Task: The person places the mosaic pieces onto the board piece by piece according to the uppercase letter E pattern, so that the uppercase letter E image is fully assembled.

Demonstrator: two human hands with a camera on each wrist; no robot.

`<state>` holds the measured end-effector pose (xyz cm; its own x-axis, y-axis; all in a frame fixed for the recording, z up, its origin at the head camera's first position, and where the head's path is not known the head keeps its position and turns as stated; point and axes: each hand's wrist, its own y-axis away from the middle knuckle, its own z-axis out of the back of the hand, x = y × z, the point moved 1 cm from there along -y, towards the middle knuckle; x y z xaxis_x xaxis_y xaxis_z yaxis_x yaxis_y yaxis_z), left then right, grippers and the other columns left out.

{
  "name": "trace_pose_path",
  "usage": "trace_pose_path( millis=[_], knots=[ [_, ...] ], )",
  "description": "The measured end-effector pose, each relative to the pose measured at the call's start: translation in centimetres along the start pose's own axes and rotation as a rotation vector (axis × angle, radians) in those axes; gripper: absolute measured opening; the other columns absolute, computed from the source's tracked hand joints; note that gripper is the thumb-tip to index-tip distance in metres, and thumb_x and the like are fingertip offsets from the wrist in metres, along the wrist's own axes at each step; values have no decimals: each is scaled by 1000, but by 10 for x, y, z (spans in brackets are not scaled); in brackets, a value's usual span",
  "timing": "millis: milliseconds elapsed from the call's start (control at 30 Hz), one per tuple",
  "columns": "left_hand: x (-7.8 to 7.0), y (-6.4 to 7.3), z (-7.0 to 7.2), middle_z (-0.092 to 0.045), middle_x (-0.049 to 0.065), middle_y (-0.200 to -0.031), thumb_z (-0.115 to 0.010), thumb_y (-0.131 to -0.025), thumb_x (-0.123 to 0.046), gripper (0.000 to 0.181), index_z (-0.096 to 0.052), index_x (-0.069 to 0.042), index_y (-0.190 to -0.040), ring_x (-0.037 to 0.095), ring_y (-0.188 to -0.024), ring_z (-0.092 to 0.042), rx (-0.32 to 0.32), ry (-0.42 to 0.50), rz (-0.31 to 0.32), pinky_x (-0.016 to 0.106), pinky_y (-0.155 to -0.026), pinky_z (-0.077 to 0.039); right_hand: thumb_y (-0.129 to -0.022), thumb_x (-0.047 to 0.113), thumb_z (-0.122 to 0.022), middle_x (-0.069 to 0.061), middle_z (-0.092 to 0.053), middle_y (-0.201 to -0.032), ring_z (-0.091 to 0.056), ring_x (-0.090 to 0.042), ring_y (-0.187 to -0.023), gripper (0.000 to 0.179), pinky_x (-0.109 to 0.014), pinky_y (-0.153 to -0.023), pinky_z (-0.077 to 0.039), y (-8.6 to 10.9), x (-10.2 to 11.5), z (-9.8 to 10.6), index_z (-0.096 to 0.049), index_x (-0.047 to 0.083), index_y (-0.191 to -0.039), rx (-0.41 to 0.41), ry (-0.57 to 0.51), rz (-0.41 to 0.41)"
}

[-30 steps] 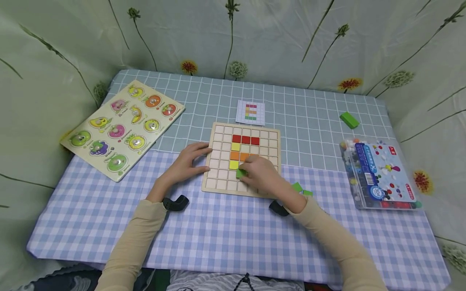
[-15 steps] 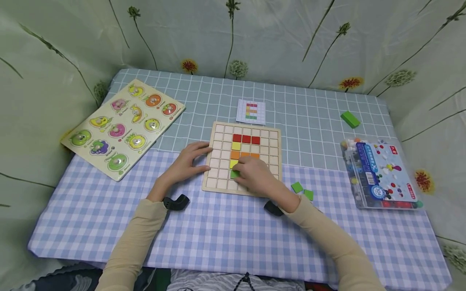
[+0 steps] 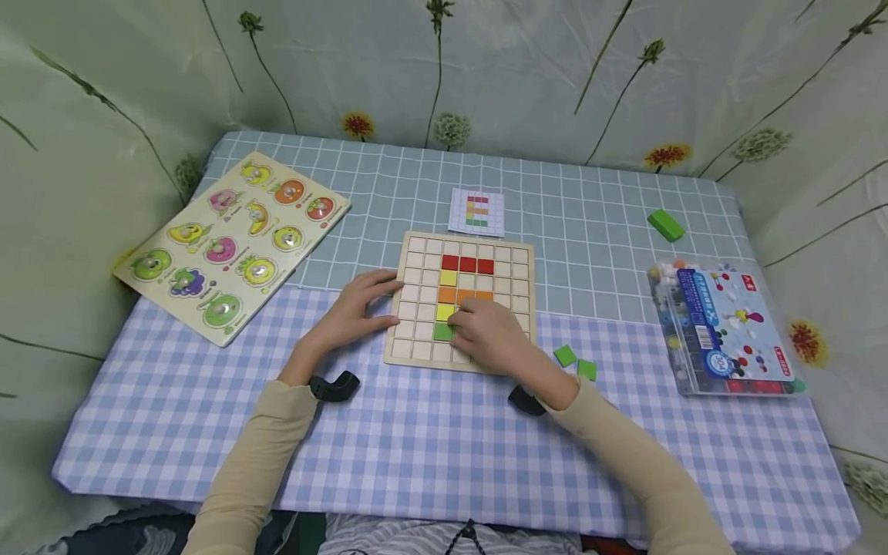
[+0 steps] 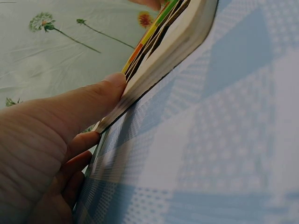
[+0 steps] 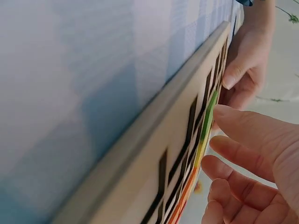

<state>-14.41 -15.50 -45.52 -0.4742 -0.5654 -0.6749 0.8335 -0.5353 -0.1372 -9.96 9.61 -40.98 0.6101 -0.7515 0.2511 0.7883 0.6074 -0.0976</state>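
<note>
A square wooden grid board [image 3: 409, 352] holds red tiles [image 3: 468, 265] in a row, yellow tiles [image 3: 449, 277], orange tiles [image 3: 447, 295] and a green tile [image 3: 443, 331] lying in a cell below the lower yellow one. My left hand [image 3: 357, 308] rests against the board's left edge, with its thumb on the rim in the left wrist view. Over the board's lower middle is my right hand [image 3: 489, 331]. Its thumb tip is beside the green tile [image 5: 209, 114] in the right wrist view, fingers loosely bent; whether it touches the tile I cannot tell.
Two loose green tiles [image 3: 576, 362] lie right of the board. A card [image 3: 476, 213] with a coloured pattern lies behind it. A fruit puzzle [image 3: 232, 239] is at left, a clear plastic box [image 3: 728, 331] at right, and a green block [image 3: 666, 225] farther back.
My right hand has moved left with the green tile, which now lies in a cell under the yellow tile. The fingers have shifted slightly off it. My left hand has stayed in place.
</note>
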Motion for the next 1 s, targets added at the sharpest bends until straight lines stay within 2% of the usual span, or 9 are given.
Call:
trace_pose_path(
  millis=[367, 567, 800, 1000],
  knots=[
    [-1, 1, 2, -45, 19, -141, -75, -78, -20, 59, -54, -3, -131, 35, -134, -36, -4, 8, -3, 52, -111, -26, -76, 14, -73, -4, -67, -83, -62, -19, -78, 14, -32, -67, -53, 37, -25, 11, -73, 8, -89, -90, 37, -79],
    [-1, 1, 1, -46, 20, -140, -76, -78, -19, 59, -54, -2, -130, 37, -133, -37, -9, 0, -18, 53, -110, -27, -76, 13, -74, -6, -68, -85, -63, -20, -79, 15, -33, -67, -54, 58, -37, 15, -73, 6, -89, -84, 37, -130],
    [-2, 0, 1, -45, 18, -141, -75, -79, -20, 59, -54, -3, -131, 35, -134, -36, 0, 5, -1, 53, -111, -26, -74, 15, -77, -5, -66, -80, -61, -19, -72, 15, -33, -58, -51, 80, -49, 22, -72, 8, -86, -112, 50, -182],
    [-2, 0, 2, -45, 18, -141, -74, -79, -20, 58, -53, -3, -131, 35, -134, -36, 0, 1, 1, 53, -111, -26, -74, 16, -78, -10, -68, -88, -64, -24, -79, 21, -37, -63, -53, 94, -58, 29, -72, 6, -92, -105, 65, -242]
  ],
)
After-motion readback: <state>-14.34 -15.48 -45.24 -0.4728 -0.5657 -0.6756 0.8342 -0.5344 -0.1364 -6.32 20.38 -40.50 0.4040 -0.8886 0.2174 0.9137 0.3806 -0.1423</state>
